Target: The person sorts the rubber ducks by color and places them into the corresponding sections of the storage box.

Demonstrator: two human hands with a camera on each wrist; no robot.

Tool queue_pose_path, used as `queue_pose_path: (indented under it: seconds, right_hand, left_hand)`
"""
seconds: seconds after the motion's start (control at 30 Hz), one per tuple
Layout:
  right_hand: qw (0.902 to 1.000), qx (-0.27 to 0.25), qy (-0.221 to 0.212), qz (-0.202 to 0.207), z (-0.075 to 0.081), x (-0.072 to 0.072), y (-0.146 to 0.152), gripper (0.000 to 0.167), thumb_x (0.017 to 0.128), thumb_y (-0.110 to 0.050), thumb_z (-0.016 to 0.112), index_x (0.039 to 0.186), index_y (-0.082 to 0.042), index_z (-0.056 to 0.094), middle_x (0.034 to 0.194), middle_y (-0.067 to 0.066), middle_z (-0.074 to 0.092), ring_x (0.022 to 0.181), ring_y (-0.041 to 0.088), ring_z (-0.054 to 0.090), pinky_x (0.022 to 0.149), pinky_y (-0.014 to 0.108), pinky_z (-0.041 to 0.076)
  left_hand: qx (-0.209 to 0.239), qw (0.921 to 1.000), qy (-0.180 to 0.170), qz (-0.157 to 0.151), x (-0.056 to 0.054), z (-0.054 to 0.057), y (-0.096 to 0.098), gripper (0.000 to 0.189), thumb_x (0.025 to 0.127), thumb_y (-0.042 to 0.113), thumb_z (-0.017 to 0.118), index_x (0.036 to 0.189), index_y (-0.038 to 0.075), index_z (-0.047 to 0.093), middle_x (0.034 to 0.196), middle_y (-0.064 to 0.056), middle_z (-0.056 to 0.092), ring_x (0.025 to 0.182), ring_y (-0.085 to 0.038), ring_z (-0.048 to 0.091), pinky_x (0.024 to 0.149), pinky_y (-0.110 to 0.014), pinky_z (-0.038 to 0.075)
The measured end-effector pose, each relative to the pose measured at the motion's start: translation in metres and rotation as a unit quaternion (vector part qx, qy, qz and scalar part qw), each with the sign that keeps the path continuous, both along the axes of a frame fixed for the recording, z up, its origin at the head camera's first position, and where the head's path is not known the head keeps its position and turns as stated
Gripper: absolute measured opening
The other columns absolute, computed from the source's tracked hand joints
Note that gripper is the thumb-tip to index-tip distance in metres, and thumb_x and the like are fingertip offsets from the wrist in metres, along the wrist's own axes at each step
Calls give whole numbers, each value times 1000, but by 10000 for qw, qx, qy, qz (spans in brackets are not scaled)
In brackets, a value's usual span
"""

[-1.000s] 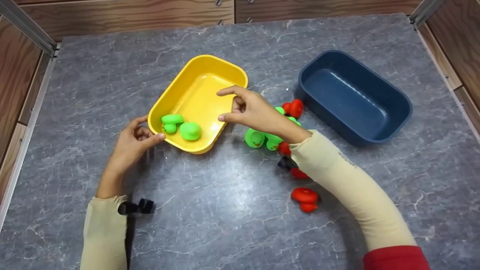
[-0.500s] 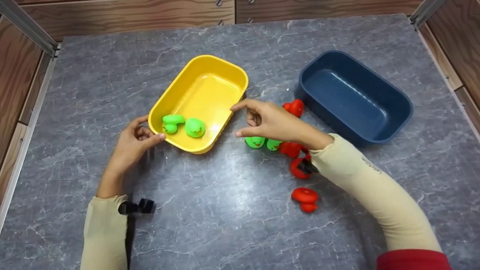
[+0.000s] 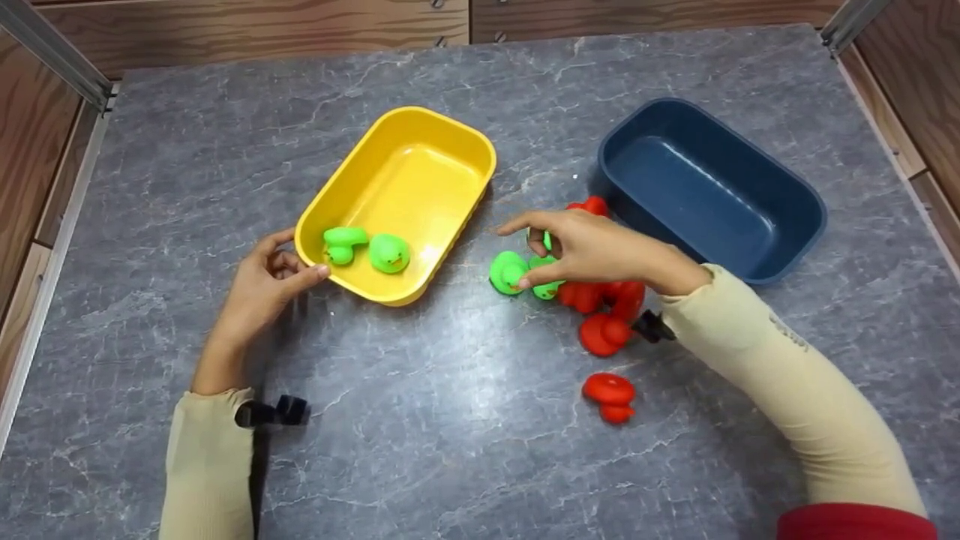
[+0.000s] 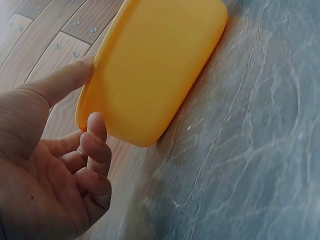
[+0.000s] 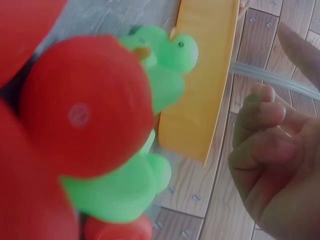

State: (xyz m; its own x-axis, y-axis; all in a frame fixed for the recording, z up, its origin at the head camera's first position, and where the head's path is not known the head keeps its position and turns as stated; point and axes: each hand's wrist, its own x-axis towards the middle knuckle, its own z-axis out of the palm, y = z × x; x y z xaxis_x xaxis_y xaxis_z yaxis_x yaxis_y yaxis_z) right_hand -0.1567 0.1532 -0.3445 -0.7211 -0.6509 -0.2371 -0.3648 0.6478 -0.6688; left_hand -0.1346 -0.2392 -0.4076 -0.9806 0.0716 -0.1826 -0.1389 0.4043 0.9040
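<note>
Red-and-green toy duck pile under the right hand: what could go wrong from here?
The right hand hovers over clustered glossy green toy ducks and red toy ducks; picking one might knock neighbours loose.

The left hand grips one corner of the rectangular yellow plastic bin; a tug could shift it.

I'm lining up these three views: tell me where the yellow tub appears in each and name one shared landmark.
Head: yellow tub left of centre, mostly upper half.
Left wrist: yellow tub at top centre, cut by the top edge.
Right wrist: yellow tub right of centre, also cut by the top edge.
Shared landmark: grey marbled tabletop.
</note>
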Motion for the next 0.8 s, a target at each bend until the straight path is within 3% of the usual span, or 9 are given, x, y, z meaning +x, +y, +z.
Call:
queue_pose_path:
  seconds: [0.43,0.63,0.8]
  right_hand:
    - [9978,632,78,-182,-13,-6,29,61,79,-37,79,133,-19,57,103,9,58,81,19,49,70,32,39]
    - [9953,913,199,-237,-18,-9,35,60,77,-36,81,131,-21,59,107,4,59,99,20,56,83,37,44]
    - [9933,1063,450,-101,-23,-10,36,58,77,-34,81,129,-19,61,108,5,59,103,22,57,87,41,45]
  left_hand:
    - [82,9999,-66,27,0,-1,0,70,86,19,73,143,1,38,78,12,55,68,-2,49,62,-15,41]
    - [105,9999,-91,35,0,-1,0,70,86,19,73,144,1,37,77,13,55,68,-2,49,62,-15,41]
    - [134,9998,-110,35,0,-1,0,70,86,18,73,144,1,37,78,12,55,68,-1,49,62,-15,42]
